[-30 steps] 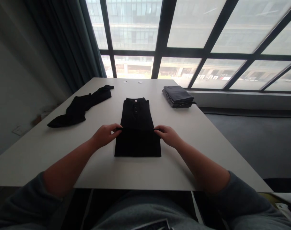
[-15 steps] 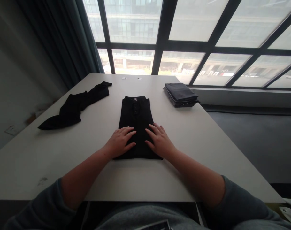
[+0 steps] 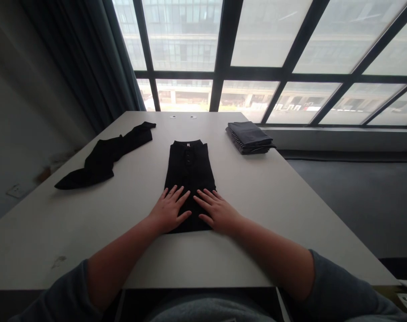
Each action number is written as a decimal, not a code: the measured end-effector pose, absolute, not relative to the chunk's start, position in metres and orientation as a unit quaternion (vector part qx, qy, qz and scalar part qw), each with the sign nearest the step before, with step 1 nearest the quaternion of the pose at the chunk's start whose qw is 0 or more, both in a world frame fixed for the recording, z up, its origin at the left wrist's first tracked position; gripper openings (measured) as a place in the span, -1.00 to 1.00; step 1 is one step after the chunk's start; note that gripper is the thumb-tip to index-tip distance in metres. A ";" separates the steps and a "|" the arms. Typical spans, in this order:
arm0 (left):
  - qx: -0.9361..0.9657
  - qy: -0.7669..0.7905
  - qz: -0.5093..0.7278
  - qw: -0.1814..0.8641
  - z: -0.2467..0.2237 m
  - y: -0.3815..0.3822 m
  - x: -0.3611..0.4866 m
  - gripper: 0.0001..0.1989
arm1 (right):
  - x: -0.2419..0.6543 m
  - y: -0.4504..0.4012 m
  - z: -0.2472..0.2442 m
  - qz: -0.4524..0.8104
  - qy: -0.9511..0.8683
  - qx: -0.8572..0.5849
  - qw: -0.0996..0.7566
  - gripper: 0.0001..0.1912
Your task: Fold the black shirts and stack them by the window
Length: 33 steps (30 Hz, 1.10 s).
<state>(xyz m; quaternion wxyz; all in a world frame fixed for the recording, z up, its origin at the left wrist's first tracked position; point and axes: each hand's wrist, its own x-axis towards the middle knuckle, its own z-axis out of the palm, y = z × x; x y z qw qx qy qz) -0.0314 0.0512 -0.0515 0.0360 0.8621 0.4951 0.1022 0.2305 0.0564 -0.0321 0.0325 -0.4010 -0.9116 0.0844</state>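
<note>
A black shirt point(image 3: 190, 172), folded into a narrow rectangle, lies on the white table in front of me. Its collar and a small pale label face the window, and a buttoned placket shows near the top. My left hand point(image 3: 170, 209) rests flat on the lower left part of the shirt, fingers spread. On the lower right part lies my right hand point(image 3: 217, 210), also flat with its fingers apart. Both palms cover some of the cloth, and neither hand grips it.
Black garment point(image 3: 104, 156), loosely spread, lies on the table's left side. A stack of folded grey and striped clothes point(image 3: 250, 137) sits near the right edge of the table point(image 3: 277, 223). Beyond are a large window and a dark curtain point(image 3: 89, 53).
Both hands have slid slightly toward me on the shirt, and the right hand has moved a little inward. The whole view has tilted slightly upward.
</note>
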 end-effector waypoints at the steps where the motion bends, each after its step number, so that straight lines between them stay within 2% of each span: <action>1: 0.854 0.508 0.101 0.039 -0.053 0.055 -0.032 -0.28 | 0.231 0.061 -0.032 0.084 -0.907 -0.411 0.034 -0.27; 7: 0.850 0.517 0.097 0.031 -0.062 0.049 -0.034 -0.25 | 0.237 0.054 -0.041 0.068 -0.890 -0.450 0.018 -0.19; 14: 0.874 0.473 0.112 0.008 -0.064 -0.014 -0.035 -0.21 | 0.247 -0.018 -0.052 0.057 -0.896 -0.437 0.048 -0.18; 18: 0.863 0.479 0.160 0.006 -0.064 -0.026 -0.044 -0.33 | 0.255 -0.032 -0.043 0.083 -0.895 -0.432 0.072 -0.17; 21: 0.817 0.546 0.182 0.027 -0.059 0.023 -0.053 -0.40 | 0.258 0.017 -0.031 0.098 -0.868 -0.480 0.087 -0.26; 25: 0.703 0.678 0.195 0.095 -0.048 0.135 -0.057 -0.36 | 0.250 0.126 -0.022 0.133 -0.794 -0.586 0.093 -0.31; 29: 0.677 0.672 0.261 0.146 -0.038 0.220 -0.049 -0.41 | 0.235 0.211 -0.025 0.182 -0.754 -0.611 0.159 -0.42; 33: 0.654 0.675 0.297 0.172 -0.040 0.266 -0.044 -0.27 | 0.230 0.259 -0.031 0.231 -0.730 -0.601 0.231 -0.48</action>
